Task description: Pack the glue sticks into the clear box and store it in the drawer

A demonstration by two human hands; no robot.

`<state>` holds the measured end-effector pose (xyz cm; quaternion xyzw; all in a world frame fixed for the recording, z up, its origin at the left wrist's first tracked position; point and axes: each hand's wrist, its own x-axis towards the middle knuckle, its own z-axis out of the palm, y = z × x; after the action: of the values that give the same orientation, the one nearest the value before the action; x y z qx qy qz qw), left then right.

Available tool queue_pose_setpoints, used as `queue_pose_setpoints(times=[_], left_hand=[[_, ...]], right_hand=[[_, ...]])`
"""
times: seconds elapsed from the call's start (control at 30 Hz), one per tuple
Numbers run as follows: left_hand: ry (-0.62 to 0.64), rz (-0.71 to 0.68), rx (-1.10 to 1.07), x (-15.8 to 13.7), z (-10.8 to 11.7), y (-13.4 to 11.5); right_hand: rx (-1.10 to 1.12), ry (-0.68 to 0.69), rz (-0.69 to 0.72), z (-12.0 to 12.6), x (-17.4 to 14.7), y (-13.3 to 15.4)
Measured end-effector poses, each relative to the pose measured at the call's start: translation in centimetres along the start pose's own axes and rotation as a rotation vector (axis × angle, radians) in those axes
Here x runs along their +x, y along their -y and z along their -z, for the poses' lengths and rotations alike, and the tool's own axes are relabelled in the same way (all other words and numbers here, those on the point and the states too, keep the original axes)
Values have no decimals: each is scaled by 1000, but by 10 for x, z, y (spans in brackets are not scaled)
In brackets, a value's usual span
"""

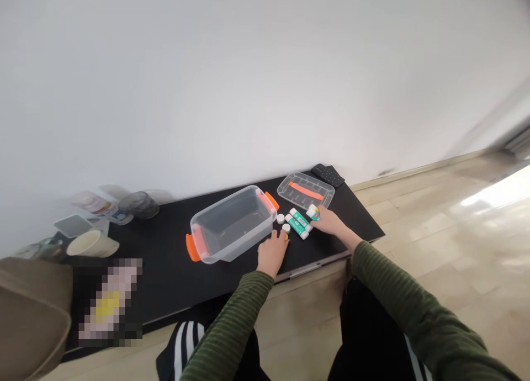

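Note:
My left hand is closed around a small white-capped glue stick, with a bit of yellow showing by the fingertips. Its body is mostly hidden by the fingers. My right hand grips another glue stick, whose white end points up and left. Between the hands, green-and-white glue sticks lie side by side on the black table. Another white cap shows beside the box. Just left of these stands a clear plastic box without its lid, its orange latches folded outward.
The box's clear lid with an orange handle lies behind the glue sticks, near a black keypad-like object. At left are a paper cup, a dark mesh cup and a white bottle. A wall runs along the table's back.

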<state>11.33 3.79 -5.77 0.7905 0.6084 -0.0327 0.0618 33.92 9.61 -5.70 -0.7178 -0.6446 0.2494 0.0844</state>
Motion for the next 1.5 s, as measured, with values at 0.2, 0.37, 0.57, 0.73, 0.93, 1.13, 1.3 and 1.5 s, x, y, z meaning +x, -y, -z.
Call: queue_pose_setpoints(times=[0.2, 0.37, 0.57, 0.73, 0.93, 1.13, 1.3, 1.5], left_hand=[[-60, 20, -27, 7, -9, -5], [-127, 31, -158, 10, -16, -7], [-208, -6, -292, 7, -19, -2], [-253, -52, -326, 8, -21, 9], [-286, -45, -311, 2, -10, 8], [-235, -67, -760, -23, 36, 17], [100, -56, -1392, -38, 61, 34], [269, 59, -1496, -25, 65, 35]], right_hand=[[-11, -72, 29, -10, 13, -2], [15, -124, 70, -19, 17, 5], [-22, -135, 120, -20, 12, 12], [-17, -110, 140, -18, 8, 15], [-94, -178, 227, -2, -15, 29], [247, 163, 482, 36, -73, 50], [729, 641, 562, 41, -92, 58], [1019, 679, 242, 12, -69, 63]])
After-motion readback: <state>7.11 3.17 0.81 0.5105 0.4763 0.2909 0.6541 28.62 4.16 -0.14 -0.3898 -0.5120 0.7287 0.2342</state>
